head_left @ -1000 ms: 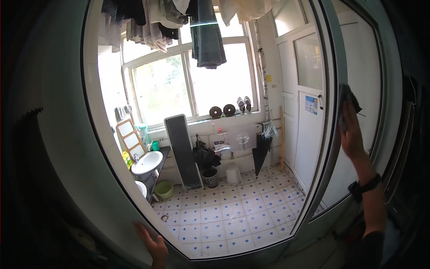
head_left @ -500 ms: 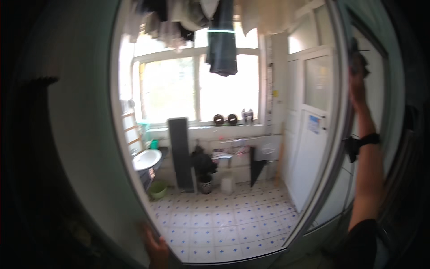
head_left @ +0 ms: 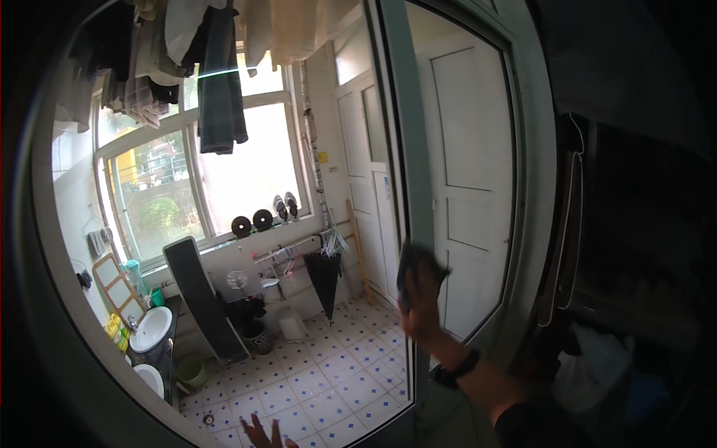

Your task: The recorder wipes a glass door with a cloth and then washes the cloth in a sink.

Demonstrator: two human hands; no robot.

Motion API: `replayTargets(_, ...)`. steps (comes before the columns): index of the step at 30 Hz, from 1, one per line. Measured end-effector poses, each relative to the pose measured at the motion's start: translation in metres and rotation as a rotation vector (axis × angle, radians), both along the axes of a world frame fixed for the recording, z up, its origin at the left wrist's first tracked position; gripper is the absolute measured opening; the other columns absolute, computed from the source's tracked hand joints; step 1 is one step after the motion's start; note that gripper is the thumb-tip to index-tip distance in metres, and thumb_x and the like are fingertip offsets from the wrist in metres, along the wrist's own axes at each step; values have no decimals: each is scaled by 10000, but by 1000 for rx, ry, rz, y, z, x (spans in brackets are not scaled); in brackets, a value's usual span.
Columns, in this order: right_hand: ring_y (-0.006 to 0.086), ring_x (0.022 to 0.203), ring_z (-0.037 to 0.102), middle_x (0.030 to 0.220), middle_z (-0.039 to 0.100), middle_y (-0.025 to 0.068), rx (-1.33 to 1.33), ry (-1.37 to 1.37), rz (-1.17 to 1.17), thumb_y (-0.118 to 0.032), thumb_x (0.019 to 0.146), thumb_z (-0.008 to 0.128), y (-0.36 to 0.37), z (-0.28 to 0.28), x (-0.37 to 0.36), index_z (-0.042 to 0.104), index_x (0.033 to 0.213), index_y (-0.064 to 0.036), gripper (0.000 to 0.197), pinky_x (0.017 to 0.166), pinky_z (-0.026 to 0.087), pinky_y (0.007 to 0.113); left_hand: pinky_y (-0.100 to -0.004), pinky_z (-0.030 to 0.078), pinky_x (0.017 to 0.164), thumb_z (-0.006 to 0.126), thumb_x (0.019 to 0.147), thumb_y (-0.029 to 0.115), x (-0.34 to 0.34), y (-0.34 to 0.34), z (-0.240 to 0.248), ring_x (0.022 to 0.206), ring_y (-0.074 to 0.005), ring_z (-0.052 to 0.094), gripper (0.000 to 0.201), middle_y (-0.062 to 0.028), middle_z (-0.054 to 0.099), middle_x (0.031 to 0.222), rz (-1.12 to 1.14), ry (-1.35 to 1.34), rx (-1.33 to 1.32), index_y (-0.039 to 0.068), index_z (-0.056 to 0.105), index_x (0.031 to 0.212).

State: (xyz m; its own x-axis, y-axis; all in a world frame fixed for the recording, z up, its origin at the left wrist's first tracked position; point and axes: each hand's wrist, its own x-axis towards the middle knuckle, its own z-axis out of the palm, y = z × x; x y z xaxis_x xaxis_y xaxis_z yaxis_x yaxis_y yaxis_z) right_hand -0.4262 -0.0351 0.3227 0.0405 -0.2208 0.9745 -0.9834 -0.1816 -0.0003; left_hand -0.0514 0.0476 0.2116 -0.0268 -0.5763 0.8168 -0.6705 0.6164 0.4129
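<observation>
In my right hand [head_left: 422, 310] is a dark grey cloth [head_left: 418, 261], bunched under the fingers and pressed against the upright greenish-grey frame [head_left: 396, 134] of a glazed door. A dark band circles that wrist. My left hand [head_left: 267, 434] shows at the lower edge with its fingers spread, and nothing can be seen in it. It appears in front of the tiled floor; whether it touches the glass I cannot tell.
Beyond the frame lies a washroom with a white basin [head_left: 151, 330], a leaning dark board [head_left: 203, 299], a green bucket [head_left: 193, 371] and a folded black umbrella [head_left: 323, 280]. Clothes [head_left: 220, 97] hang overhead. White panelled doors [head_left: 474, 172] stand at the right.
The view has swung to the right, shifting the washroom leftward. My right hand with the cloth has gone from high on the frame to lower down. My left hand's fingers are now spread.
</observation>
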Motion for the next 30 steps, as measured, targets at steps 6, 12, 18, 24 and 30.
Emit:
replayTargets(6, 542, 1269, 227, 1369, 242, 361, 302, -154, 112, -196, 809, 568, 36, -201, -4, 299, 1351, 26, 644, 1022, 139, 644, -479, 298, 1037, 492, 888, 128, -35, 27, -36, 1270, -405, 343, 334, -244, 393, 1351, -152, 39, 82, 1, 557, 1190)
replayTargets(12, 489, 1317, 178, 1407, 198, 337, 215, -286, 166, -161, 845, 508, 29, -209, -2, 246, 1377, 54, 630, 1069, 131, 558, -377, 492, 817, 483, 841, -19, -12, 56, -72, 933, -307, 614, 247, -195, 612, 1038, -185, 172, 363, -41, 611, 1052)
replayTargets(18, 373, 1355, 180, 1447, 175, 276, 119, -970, -103, -163, 934, 383, 8, -291, 61, 158, 1393, 77, 565, 1101, 160, 402, -348, 483, 786, 509, 858, 63, 6, 95, -75, 875, -275, 627, 220, -164, 649, 929, -129, 227, 593, -2, 623, 1035)
replayTargets(24, 287, 1189, 438, 1316, 420, 181, 347, -2247, 186, -228, 954, 365, 14, -376, 163, 369, 1278, 14, 404, 989, 359, 416, -344, 485, 768, 525, 868, 110, 52, 119, -139, 898, -277, 605, 276, -138, 631, 996, -179, 126, 830, 36, 594, 1125)
replayTargets(30, 287, 1055, 538, 1191, 525, 133, 785, -2598, 300, -194, 930, 386, 47, -361, 302, 484, 1173, -48, 300, 877, 455, 491, -346, 463, 868, 606, 828, 220, 101, 159, -149, 999, -294, 594, 371, -163, 607, 1084, -80, 62, 980, 56, 573, 1158)
